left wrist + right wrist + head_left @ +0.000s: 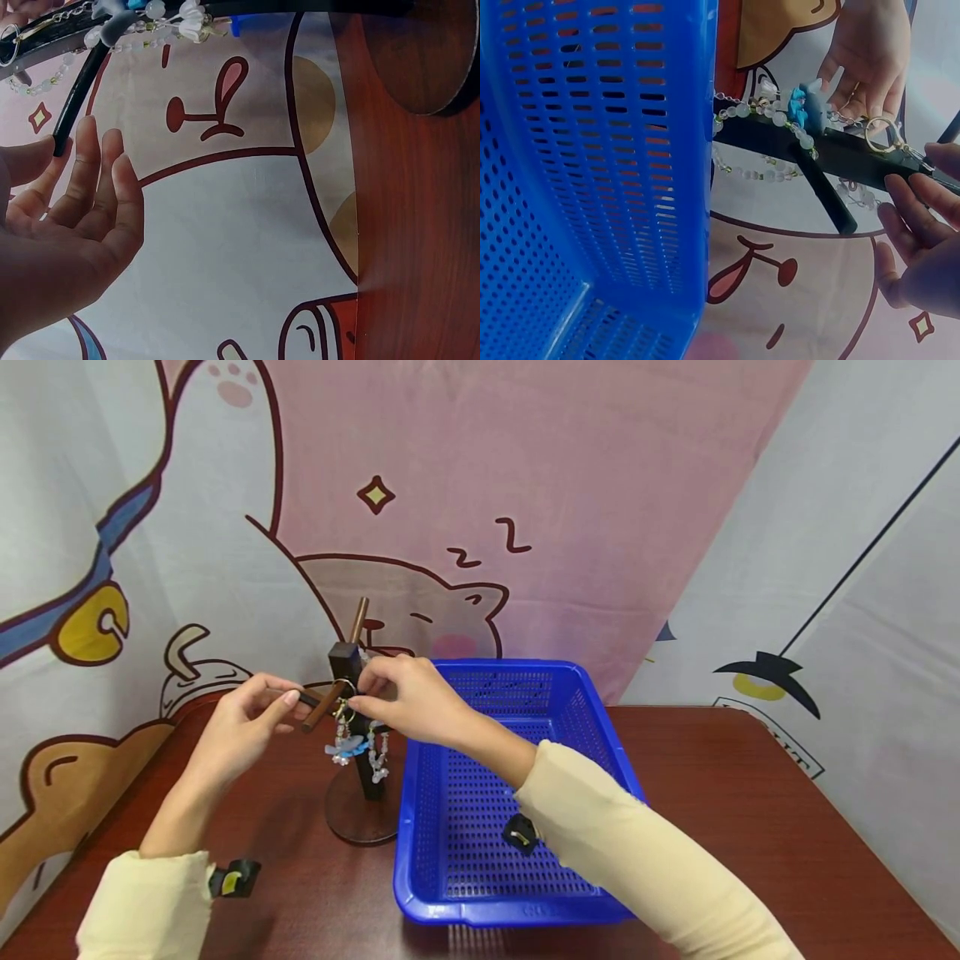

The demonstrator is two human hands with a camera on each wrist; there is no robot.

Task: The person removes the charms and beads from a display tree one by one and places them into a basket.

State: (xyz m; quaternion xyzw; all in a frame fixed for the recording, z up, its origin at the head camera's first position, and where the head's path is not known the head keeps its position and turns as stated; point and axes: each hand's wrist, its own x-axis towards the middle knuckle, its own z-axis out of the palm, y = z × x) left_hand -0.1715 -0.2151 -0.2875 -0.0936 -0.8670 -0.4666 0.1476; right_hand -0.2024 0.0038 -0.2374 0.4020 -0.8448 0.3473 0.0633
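Observation:
A dark wooden stand (346, 658) with side pegs holds beaded keychains. My left hand (251, 714) pinches the tip of one dark peg (77, 105) between thumb and index finger, its other fingers loosely bent. Close against the top of the post, my right hand (408, 693) has thumb and fingertips at the metal clasp of a keychain (881, 135) with a gold ring. Below hang strings of pale clear beads (378, 752) and a grey-blue dolphin-like charm (815, 106) with a bright blue piece beside it.
A blue perforated plastic basket (408, 860) stands just right of the stand, under my right forearm. The stand's round base (360, 814) rests on the reddish-brown table (720, 827). A cartoon-printed cloth (562, 510) hangs behind.

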